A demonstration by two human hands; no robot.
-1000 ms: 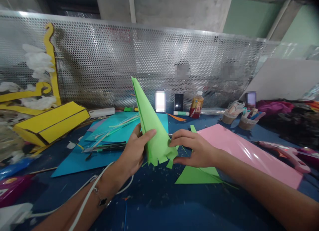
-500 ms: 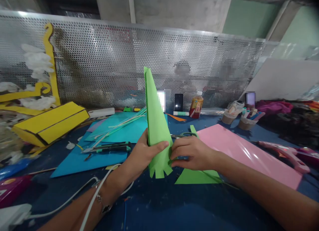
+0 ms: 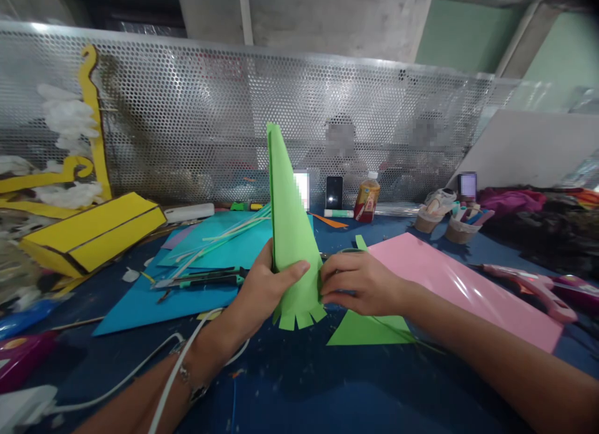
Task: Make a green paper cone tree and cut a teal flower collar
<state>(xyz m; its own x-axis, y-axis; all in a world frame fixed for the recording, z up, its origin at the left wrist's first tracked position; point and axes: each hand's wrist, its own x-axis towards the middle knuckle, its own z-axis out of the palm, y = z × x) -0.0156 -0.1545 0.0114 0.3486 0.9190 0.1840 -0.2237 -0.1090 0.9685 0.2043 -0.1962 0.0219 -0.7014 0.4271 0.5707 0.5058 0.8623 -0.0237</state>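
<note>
A tall green paper cone [image 3: 290,228] stands nearly upright above the table, its narrow end up. Short tabs are cut into its wide lower edge. My left hand [image 3: 269,284] is wrapped round the cone's lower part, thumb across the front and fingers hidden behind. At the cone's lower right edge my right hand [image 3: 360,281] has its fingers bent and closed against the paper; the fingertips are partly hidden. Under my right hand lies a flat piece of green paper [image 3: 369,331]. Behind that hand, scissors are mostly covered.
Blue card sheets [image 3: 140,303] with a green-and-black cutter [image 3: 206,277] lie left, beside a yellow paper box [image 3: 98,228]. A pink sheet [image 3: 449,284] and a pink glue gun [image 3: 533,284] are right. A drink bottle [image 3: 367,198] stands behind. A white cable [image 3: 175,368] crosses my left forearm.
The cone has turned a little in my hands, so its tabs show at a different angle. Its lower edge has risen slightly. Both hands keep their places on it.
</note>
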